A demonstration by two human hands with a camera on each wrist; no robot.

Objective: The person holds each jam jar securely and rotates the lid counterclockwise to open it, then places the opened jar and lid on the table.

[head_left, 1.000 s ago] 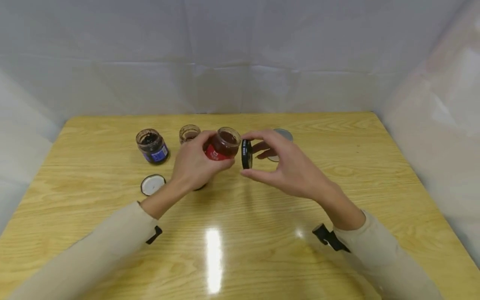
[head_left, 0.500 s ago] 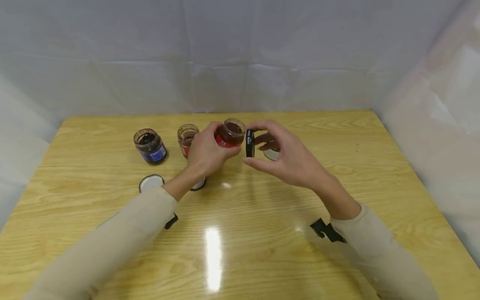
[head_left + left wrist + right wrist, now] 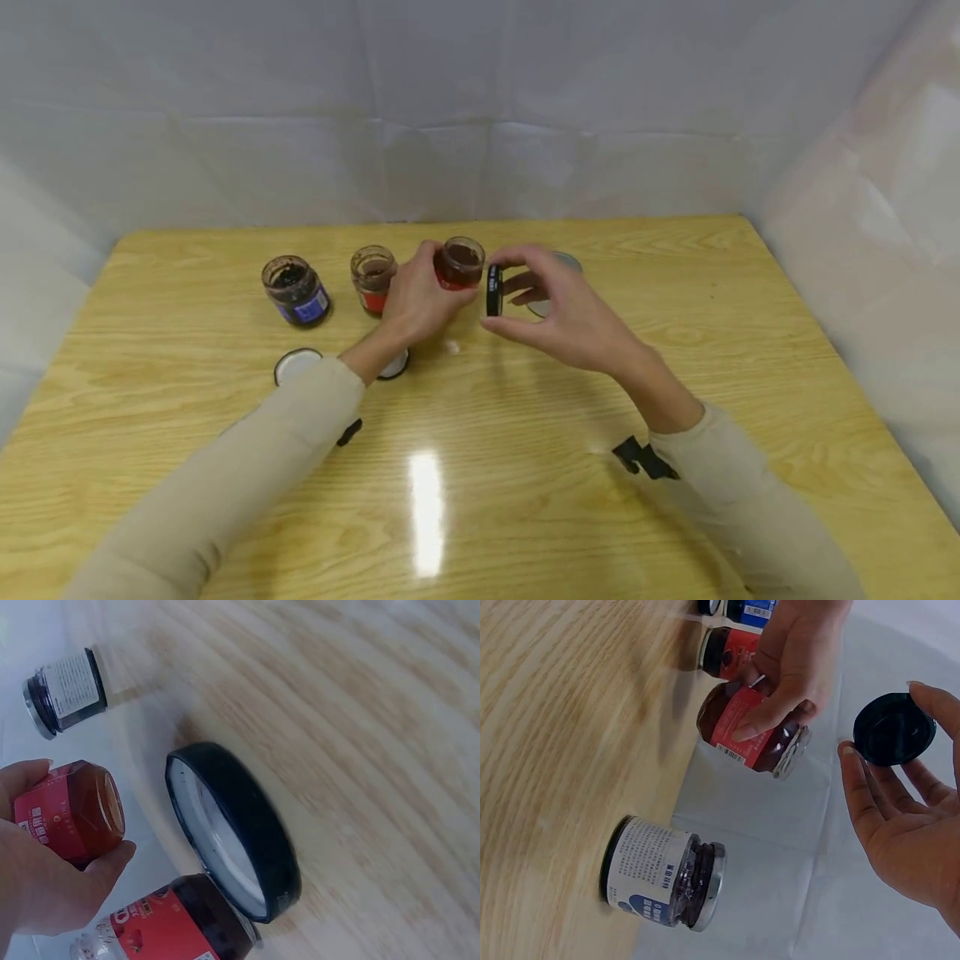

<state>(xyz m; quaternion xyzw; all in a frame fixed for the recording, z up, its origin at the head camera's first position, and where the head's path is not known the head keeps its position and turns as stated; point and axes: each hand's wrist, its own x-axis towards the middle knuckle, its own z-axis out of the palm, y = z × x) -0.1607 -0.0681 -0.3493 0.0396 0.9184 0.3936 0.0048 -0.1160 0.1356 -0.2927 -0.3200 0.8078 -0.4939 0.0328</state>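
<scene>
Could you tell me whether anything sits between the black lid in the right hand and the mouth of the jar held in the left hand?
Nothing visible does. The black lid, pinched on edge by the right hand, faces the open jar in the left hand across a bare gap; the other jars stand off to the left.

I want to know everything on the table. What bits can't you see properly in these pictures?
- Head view: a lid near the left hand is mostly hidden by the wrist.
- Head view: the grey lid sits partly behind the right hand.
- Jar labels: too small to read.
- Left wrist view: bottom jar cut off by the edge.
</scene>
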